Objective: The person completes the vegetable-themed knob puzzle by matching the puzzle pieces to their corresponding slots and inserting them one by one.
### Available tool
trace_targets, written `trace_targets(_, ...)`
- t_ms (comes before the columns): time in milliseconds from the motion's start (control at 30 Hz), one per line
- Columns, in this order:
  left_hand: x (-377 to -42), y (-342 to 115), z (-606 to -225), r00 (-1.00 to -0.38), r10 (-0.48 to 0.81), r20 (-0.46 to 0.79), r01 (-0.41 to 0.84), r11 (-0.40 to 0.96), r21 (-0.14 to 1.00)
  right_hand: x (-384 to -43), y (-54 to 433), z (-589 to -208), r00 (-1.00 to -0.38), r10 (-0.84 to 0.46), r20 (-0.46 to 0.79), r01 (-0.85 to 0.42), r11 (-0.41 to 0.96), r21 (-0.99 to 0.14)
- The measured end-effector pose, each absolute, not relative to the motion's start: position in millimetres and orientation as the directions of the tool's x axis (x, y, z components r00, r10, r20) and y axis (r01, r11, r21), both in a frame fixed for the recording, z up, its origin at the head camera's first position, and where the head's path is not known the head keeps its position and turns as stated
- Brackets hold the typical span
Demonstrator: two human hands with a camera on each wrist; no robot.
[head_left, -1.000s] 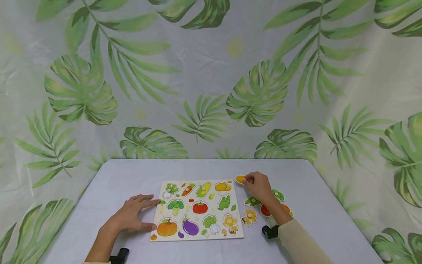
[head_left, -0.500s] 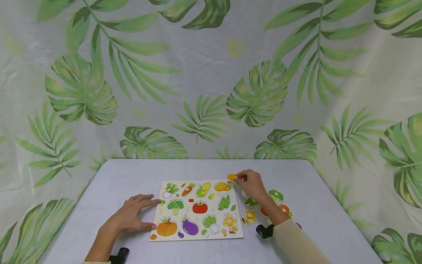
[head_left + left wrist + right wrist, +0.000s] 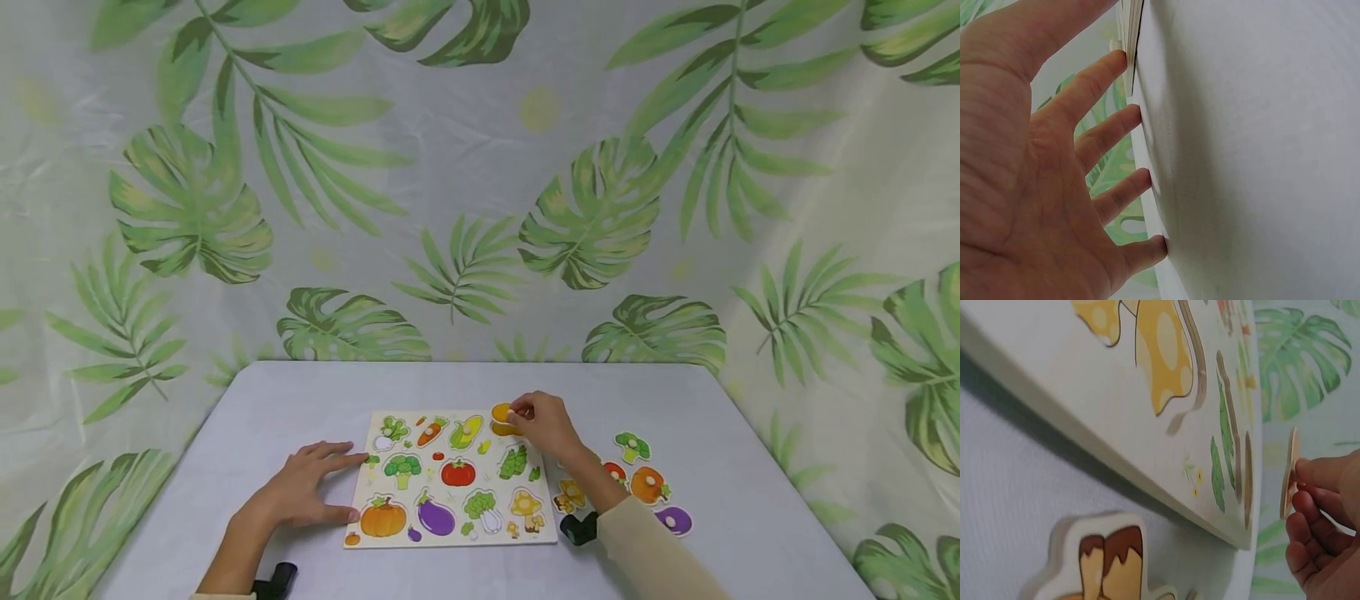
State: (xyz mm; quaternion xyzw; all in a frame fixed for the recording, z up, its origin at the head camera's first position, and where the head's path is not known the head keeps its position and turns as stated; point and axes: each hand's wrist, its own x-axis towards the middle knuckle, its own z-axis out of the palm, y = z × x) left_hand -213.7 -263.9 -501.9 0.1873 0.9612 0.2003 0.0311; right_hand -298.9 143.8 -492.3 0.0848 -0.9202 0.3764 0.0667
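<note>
A wooden vegetable puzzle board lies flat on the white table. My right hand pinches a yellow-orange potato puzzle piece between thumb and fingers. In the head view, the piece overlaps the potato picture at the board's far right corner. The right wrist view shows this oval piece edge-on and raised off the board. At the board's left edge rests my left hand, fingers spread. In the left wrist view one fingertip meets the layered board edge, while other fingertips reach the tablecloth.
Right of the board lie loose pieces: a broccoli, a pumpkin, an eggplant, a mushroom and a partly covered tomato. Carrot and corn pieces with knobs sit in the board. A leaf-print curtain hangs behind.
My right hand has carried the potato piece leftward from beyond the board's right side to over its far right corner. My left hand has stayed at the board's left edge.
</note>
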Motion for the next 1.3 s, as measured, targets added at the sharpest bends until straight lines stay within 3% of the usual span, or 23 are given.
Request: trace_targets(1300,-212.8,-262.5,-499.6,-0.928,0.373,0.012,0.347,0.849,0.398,-306.0,145.5,-509.6,-0.979,-0.173,0.108,-0.202,0.75,-0.63)
